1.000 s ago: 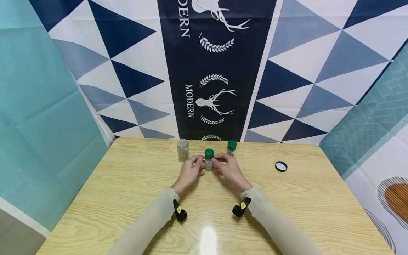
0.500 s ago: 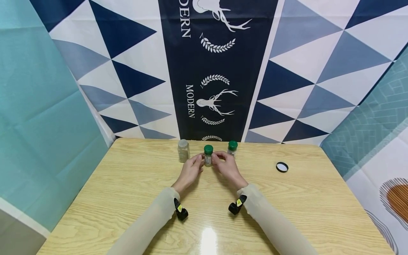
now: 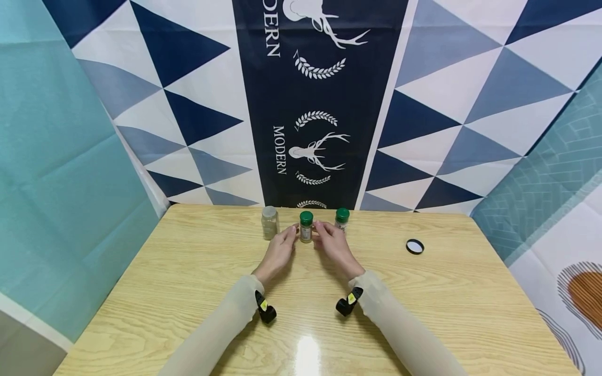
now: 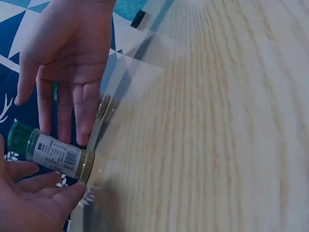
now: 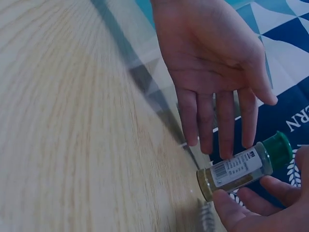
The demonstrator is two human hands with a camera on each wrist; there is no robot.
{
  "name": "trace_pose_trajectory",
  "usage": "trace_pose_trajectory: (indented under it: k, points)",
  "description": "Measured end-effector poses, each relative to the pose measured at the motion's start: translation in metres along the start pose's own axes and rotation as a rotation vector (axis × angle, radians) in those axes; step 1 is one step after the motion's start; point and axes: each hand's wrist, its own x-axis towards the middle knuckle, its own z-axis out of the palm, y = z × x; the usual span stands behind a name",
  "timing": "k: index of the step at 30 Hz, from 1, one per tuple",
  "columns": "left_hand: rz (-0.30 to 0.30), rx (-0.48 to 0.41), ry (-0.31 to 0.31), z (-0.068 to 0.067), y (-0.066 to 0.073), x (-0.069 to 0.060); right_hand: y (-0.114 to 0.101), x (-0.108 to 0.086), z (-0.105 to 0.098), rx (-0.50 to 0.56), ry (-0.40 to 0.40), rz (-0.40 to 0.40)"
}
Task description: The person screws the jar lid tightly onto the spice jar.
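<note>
A small clear spice jar (image 3: 306,227) with a green lid and a printed label stands upright near the table's back edge, between both hands. My left hand (image 3: 277,253) is on its left side, fingers mostly straight. On the other side is my right hand (image 3: 335,248), also loosely extended. In the left wrist view, the left hand (image 4: 34,203) lies close to the jar (image 4: 57,154), and the right hand's fingertips hang near the label. The right wrist view shows the jar (image 5: 236,169) holding brownish contents low down. Whether any fingertip touches it, I cannot tell.
A second green-lidded jar (image 3: 342,216) stands just behind the right hand, partly covered by it. To the left is a grey-lidded jar (image 3: 270,224). A black-rimmed round piece (image 3: 415,246) lies on the wooden table (image 3: 310,303) at right. Patterned cloth hangs behind.
The spice jar has shifted back towards the table's rear edge and slightly left, both hands moving with it. The fingers now sit a little farther from it. The other objects stay put.
</note>
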Motion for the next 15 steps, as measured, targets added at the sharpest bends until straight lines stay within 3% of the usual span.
trace_pose_trajectory:
  k: [4,9,15]
  points:
    - [0.039,0.032,0.014,-0.004,0.002,-0.004,0.001,-0.006,-0.001,-0.056,-0.005,-0.038]
    - [0.086,0.036,-0.011,-0.014,0.001,-0.012,-0.001,-0.017,-0.004,-0.119,-0.018,-0.106]
    - [0.126,0.078,-0.023,-0.026,0.000,-0.024,-0.011,-0.026,-0.007,-0.204,0.039,-0.179]
